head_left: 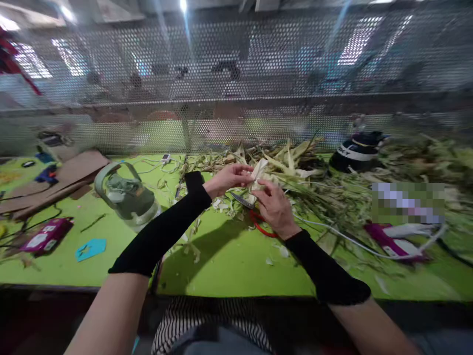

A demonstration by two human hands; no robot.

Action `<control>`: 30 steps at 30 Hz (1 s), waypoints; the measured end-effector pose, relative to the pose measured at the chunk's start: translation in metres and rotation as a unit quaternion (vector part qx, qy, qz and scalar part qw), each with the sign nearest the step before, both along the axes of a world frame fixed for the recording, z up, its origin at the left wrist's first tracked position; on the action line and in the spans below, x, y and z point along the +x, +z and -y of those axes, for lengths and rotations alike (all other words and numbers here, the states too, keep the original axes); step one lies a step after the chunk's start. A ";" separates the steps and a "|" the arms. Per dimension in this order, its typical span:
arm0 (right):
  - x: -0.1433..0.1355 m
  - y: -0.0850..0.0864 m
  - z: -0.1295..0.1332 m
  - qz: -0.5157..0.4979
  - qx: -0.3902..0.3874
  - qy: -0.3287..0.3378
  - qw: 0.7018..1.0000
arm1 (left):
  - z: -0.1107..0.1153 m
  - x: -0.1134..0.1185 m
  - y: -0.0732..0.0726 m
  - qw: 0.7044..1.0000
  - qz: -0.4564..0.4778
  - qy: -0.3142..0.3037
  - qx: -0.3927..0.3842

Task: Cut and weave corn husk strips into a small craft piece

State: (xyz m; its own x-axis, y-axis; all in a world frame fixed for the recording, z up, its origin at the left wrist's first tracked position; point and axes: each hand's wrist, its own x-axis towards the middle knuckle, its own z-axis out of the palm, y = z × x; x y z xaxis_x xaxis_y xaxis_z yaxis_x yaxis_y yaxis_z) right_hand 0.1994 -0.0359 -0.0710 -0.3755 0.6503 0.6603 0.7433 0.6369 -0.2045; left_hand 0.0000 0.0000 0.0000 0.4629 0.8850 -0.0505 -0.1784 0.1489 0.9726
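Observation:
A pale, dry strip that looks like corn husk [259, 169] stands up between my two hands above the green table. My left hand [229, 178] pinches it from the left, thumb and fingers closed together. From the right, my right hand [274, 206] grips its lower part with bent fingers. Directly below the hands are scissors with red handles [261, 228]; I cannot tell whether they rest on the table or hang from my right hand. Behind the husk lies a heap of dry husks and leaves [291, 160].
A green jug-like bottle [129, 197] stands left of my left forearm. A dark cap-shaped object [356, 153] sits in the leaves. Magenta power strips [48, 235] lie at both sides, with a white cable [340, 234] on the right. Perforated mesh [221, 74] closes the back.

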 end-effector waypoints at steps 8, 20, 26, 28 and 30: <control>-0.014 0.023 -0.019 -0.110 -0.097 0.004 0.989 | -0.013 -0.011 -0.005 0.991 0.075 0.079 0.076; -0.010 0.054 -0.031 -0.370 -0.155 -0.015 0.916 | -0.012 0.021 0.013 0.960 -0.181 -0.023 0.211; -0.006 0.062 -0.028 -0.360 -0.149 -0.048 0.920 | -0.009 0.031 0.023 0.958 -0.208 -0.042 0.191; -0.005 0.065 -0.023 -0.330 -0.161 -0.048 0.929 | -0.008 0.030 0.024 0.949 -0.229 -0.026 0.217; -0.006 0.068 -0.018 -0.296 -0.174 -0.034 0.939 | -0.007 0.028 0.023 0.927 -0.262 0.011 0.268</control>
